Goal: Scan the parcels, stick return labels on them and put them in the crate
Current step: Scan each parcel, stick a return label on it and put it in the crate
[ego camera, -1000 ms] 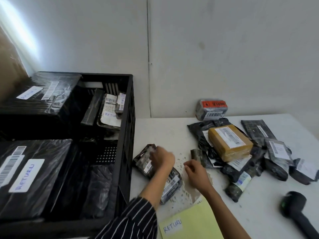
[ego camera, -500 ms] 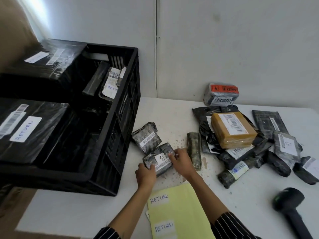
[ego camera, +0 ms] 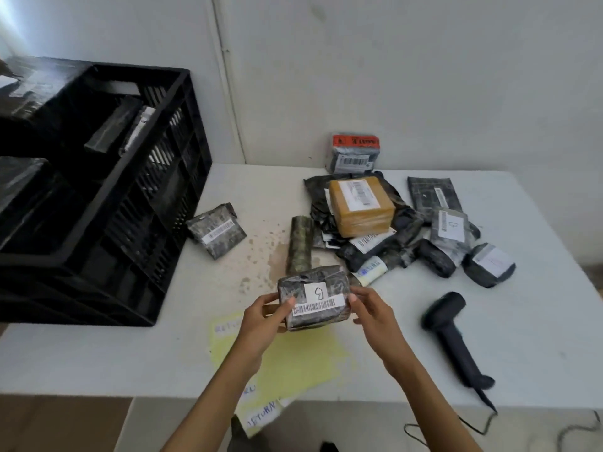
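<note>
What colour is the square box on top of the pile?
The box is mustard yellow-brown, with a white label; the head view shows it best.

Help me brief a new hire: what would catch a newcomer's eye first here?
First, the parcel with its barcode label, held between the left hand and right hand at centre, over a yellow sheet. Next, the big black crate at left with parcels inside, and the pile at back right, topped by a brown box. A black scanner lies right of the hands.
</note>
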`<state>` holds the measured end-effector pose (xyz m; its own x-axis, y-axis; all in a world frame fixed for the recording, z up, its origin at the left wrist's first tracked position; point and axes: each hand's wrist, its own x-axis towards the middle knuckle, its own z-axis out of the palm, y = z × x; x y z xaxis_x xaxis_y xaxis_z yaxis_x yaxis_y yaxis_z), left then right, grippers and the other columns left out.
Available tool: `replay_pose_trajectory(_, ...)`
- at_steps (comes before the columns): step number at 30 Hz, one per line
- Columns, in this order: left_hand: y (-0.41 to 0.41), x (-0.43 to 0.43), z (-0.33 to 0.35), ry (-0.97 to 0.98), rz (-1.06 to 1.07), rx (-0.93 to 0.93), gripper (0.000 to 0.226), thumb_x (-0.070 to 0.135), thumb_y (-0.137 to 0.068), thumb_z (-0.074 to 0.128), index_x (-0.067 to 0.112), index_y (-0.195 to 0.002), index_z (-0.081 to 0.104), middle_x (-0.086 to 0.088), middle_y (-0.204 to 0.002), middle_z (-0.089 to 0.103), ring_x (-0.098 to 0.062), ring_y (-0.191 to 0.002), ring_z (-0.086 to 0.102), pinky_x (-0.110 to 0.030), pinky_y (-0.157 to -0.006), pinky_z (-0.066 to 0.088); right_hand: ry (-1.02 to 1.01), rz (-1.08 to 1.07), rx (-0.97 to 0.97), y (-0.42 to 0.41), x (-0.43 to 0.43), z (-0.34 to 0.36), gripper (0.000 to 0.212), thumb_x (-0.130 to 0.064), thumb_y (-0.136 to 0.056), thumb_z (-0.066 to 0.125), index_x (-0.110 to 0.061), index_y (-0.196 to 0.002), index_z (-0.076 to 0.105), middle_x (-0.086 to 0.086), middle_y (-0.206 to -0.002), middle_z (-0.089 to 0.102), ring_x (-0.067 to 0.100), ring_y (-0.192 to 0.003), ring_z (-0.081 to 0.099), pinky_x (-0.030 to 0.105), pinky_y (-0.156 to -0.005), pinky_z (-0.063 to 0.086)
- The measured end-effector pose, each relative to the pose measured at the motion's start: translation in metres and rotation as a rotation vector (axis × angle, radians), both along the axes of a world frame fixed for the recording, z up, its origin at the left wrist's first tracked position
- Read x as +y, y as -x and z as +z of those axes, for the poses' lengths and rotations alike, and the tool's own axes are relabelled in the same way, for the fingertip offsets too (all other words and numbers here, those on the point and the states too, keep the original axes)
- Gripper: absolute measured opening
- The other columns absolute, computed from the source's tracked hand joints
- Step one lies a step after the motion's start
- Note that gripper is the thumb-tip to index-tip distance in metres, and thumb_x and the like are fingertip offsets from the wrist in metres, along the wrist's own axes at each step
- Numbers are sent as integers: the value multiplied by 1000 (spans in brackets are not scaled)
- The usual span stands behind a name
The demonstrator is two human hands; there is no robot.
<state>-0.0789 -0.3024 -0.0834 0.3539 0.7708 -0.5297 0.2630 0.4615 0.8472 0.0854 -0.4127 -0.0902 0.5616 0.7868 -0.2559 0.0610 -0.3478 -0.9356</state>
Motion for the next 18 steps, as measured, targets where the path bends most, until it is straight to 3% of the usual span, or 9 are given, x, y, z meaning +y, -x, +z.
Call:
replay_pose_trajectory(2, -7, -22, -6, 22, -30, -3, 30, 25, -88, 64, 13, -115, 57, -2, -102, 66, -15, -87, 64, -23, -66, 51, 33, -72, -357, -15, -39, -12, 21, -17, -92, 57, -16, -113, 58, -1, -113, 60, 16, -104, 54, 31, -88, 43)
replay_pose_trajectory(4, -14, -38, -12, 21, -46, 10, 33, 26, -88, 64, 12, -117, 58, -2, -105, 66, -15, -89, 64, -24, -66, 50, 199, -142, -768, -35, -72, -30, 44, -7, -79, 69, -5, -121, 54, 15, -122, 53, 33, -112, 48, 44, -92, 40)
replay_pose_trajectory(6, -20, -51, -17, 15, -52, 16, 33, 25, -88, 65, 11, -117, 58, -4, -105, 65, -15, -88, 63, -23, -65, 50, 434, -191, -889, -54, -95, -46, 69, -8, -68, 78, 5, -128, 47, 30, -128, 45, 46, -115, 44, 54, -93, 39)
replay_pose_trajectory(8, -26, -60, -21, 14, -44, 14, 33, 22, -88, 65, 9, -118, 58, -5, -104, 65, -15, -86, 63, -24, -65, 51, 574, -207, -852, -70, -107, -53, 79, -16, -68, 81, 9, -132, 41, 36, -125, 44, 50, -112, 44, 55, -92, 38)
replay_pose_trajectory(11, -34, -65, -25, 10, -29, 12, 36, 20, -88, 65, 5, -120, 56, -8, -106, 66, -17, -86, 64, -26, -67, 52, 747, -129, -759, -88, -110, -56, 60, -28, -83, 66, 2, -128, 39, 22, -119, 49, 37, -107, 47, 41, -85, 38)
replay_pose_trajectory(14, -42, -63, -28, 4, -26, 16, 40, 19, -87, 66, 3, -122, 55, -11, -108, 65, -19, -87, 64, -27, -69, 52, 654, -124, -605, -98, -110, -55, 40, -22, -85, 63, -1, -113, 43, 18, -109, 54, 32, -96, 52, 37, -73, 41)
replay_pose_trajectory(18, -54, -53, -30, -9, -29, -4, 41, 17, -88, 65, 3, -124, 53, -11, -107, 66, -21, -88, 64, -32, -76, 54, 378, -202, -252, -82, -113, -29, 26, -17, -85, 63, -6, -98, 43, 9, -84, 56, 18, -66, 51, 31, -56, 40)
